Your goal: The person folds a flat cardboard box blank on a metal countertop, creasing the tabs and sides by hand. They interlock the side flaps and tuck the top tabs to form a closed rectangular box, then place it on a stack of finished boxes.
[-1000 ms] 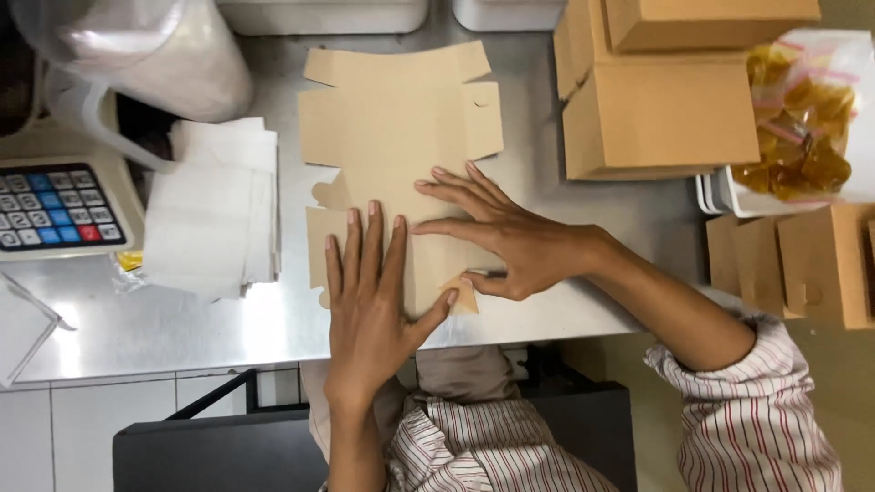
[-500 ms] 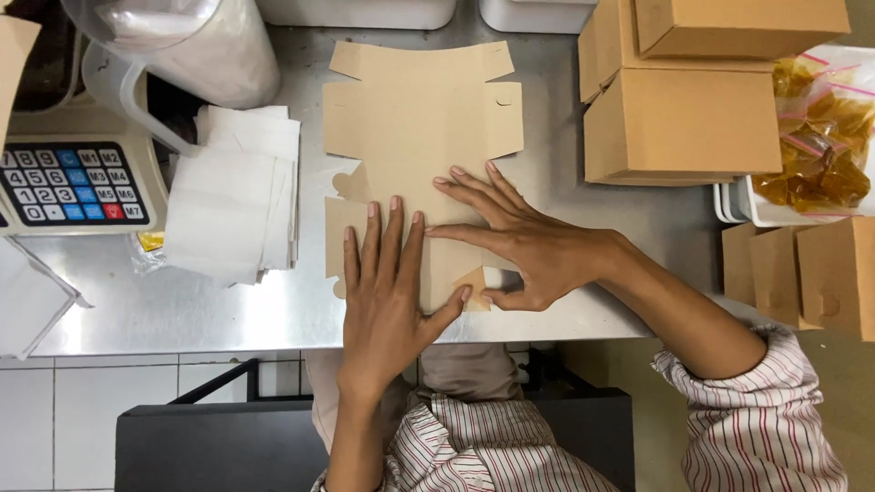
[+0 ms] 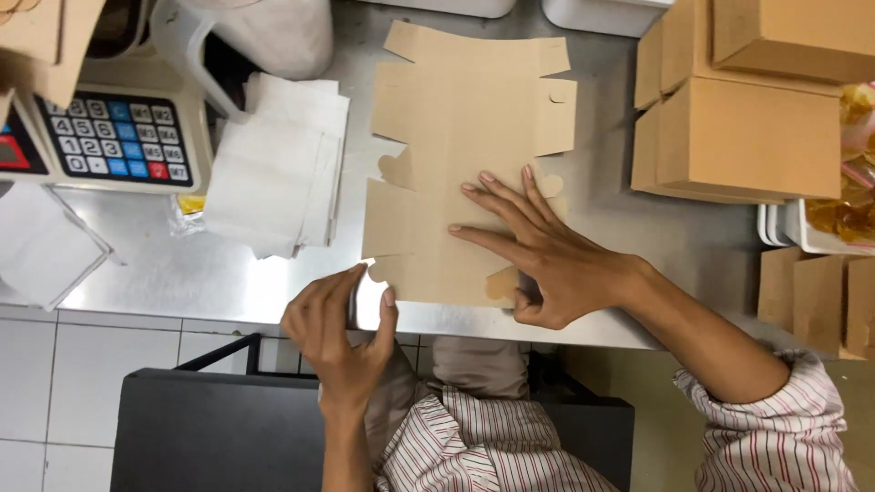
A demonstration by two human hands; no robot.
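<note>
flat die-cut cardboard box blank [image 3: 465, 155] lying unfolded on the steel desk [image 3: 182, 273], pinned by one hand and pinched by the other.

its long axis runs from the near desk edge away toward the far side, tabs pointing sideways. right hand [image 3: 556, 260] lies open, fingers spread flat on the lower panel; left hand [image 3: 337, 323] closes a pinch grip on the near left corner tab. to fold cleanly, it seems best to hold the panel flat and bend along the score. white paper stack [image 3: 273, 164], scale [image 3: 114, 137] left; made-up boxes [image 3: 747, 118] right.
</note>
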